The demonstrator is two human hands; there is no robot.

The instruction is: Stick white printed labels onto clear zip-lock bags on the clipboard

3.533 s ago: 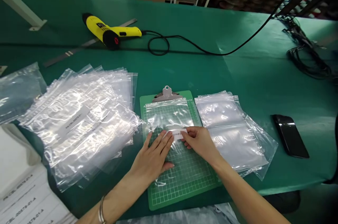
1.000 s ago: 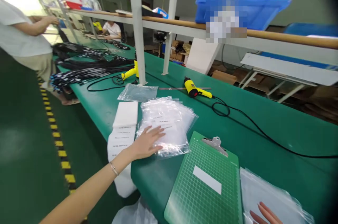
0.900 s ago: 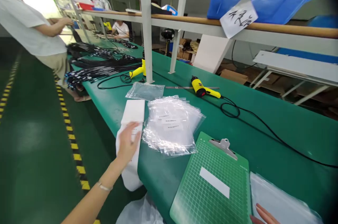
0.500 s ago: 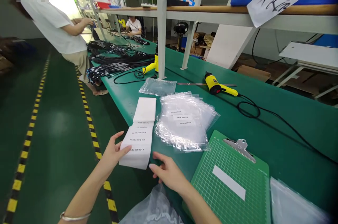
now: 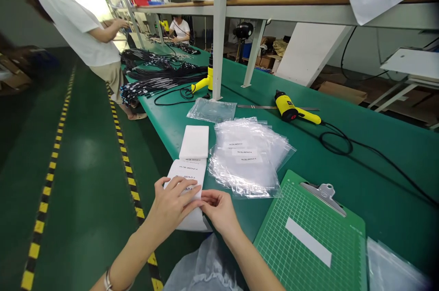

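A strip of white printed labels runs from a folded stack of labels down over the table's near left edge. My left hand lies across the strip, its thumb and forefinger closed at the right side of one label. Right beside those fingertips, my right hand pinches at the same label's right edge, thumb and forefinger together. The hands cover part of the print, and the exact grip is partly hidden. Clear zip bags, the upper ones bearing labels, are piled right of the strip.
A green clipboard with a blank white strip lies at right, near more clear bags. Yellow heat guns, a flat clear bag, black cables and a shelf post stand farther back. A co-worker stands at left.
My left hand has moved right across the label strip. My right hand has come up to the strip's right edge, its fingers now pinched. The view has shifted slightly.
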